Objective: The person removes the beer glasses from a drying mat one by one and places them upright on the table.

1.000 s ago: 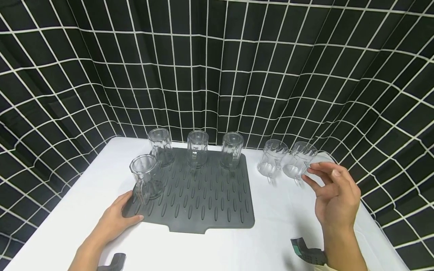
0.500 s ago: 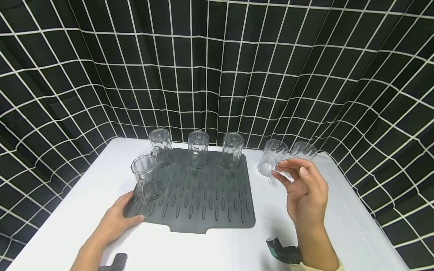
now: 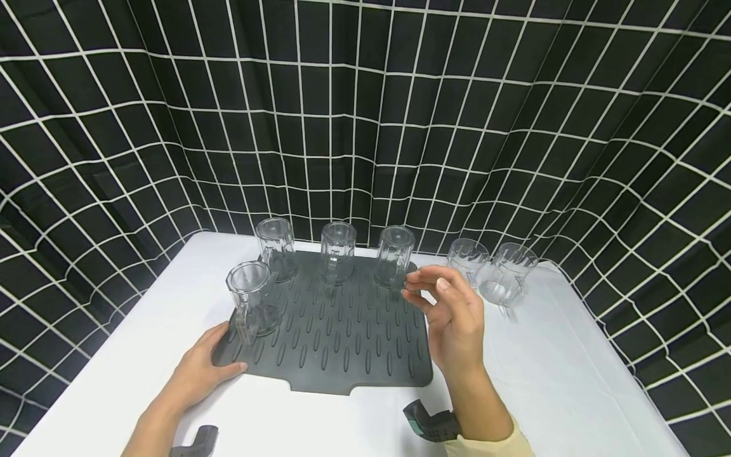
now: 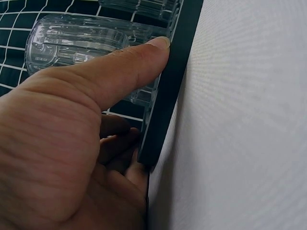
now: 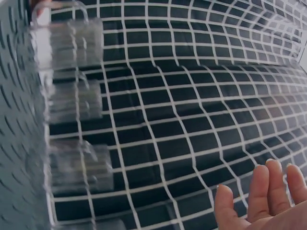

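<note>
My left hand (image 3: 197,368) rests at the near left corner of the dark grey ribbed drying mat (image 3: 342,343), its thumb on the front edge and its fingers along the left side. Close to it stands a clear glass mug (image 3: 249,289), base up, handle towards me. Three more glass mugs line the mat's back edge, base up: a left one (image 3: 276,244), a middle one (image 3: 338,251) and a right one (image 3: 394,254). Over the mat's right edge my right hand (image 3: 457,317) is raised, fingers loosely bent, holding nothing. Its fingertips overlap the right mug in the head view.
Two clear glass mugs stand rim up on the white table (image 3: 548,368) right of the mat. One mug (image 3: 467,254) is partly hidden behind my right hand; the other mug (image 3: 508,273) is farther right. A black curtain (image 3: 365,127) with white grid lines surrounds the table's back and sides.
My right hand has moved left, from beside the two rim-up mugs to the mat's right edge, with nothing in it. The left hand has stayed at the mat's corner.
</note>
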Motion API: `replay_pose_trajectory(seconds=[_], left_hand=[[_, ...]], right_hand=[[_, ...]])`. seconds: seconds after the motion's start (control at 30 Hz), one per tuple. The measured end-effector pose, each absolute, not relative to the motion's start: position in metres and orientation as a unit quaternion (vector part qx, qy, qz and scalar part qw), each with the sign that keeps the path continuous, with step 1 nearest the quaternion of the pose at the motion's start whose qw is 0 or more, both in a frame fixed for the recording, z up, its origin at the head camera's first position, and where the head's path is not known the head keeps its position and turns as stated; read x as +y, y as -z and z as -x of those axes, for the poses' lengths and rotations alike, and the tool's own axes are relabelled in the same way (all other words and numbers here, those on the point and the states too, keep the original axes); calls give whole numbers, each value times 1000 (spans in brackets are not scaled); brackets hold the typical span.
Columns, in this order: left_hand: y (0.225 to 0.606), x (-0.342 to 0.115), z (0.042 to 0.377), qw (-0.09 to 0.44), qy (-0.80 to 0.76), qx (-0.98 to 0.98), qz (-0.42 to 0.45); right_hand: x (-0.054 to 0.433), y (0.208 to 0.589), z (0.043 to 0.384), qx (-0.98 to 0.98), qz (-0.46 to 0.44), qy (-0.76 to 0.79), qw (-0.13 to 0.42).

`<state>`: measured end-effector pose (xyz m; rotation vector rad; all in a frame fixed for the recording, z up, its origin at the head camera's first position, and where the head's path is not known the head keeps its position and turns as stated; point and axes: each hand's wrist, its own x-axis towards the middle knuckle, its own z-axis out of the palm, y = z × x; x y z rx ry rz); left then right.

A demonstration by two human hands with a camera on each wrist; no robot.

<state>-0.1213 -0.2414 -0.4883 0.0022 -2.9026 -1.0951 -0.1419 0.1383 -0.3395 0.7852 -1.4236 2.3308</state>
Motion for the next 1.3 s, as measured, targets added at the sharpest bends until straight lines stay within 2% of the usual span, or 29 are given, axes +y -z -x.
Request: replay_pose_trajectory(seconds=[0.97, 1.3], left_hand=[[488, -240, 121, 20, 347, -938, -8], [487, -240, 122, 19, 351, -936, -9]], right_hand=[[39, 387, 154, -610, -239, -756, 15], [2, 412, 159, -641, -184, -744, -42]])
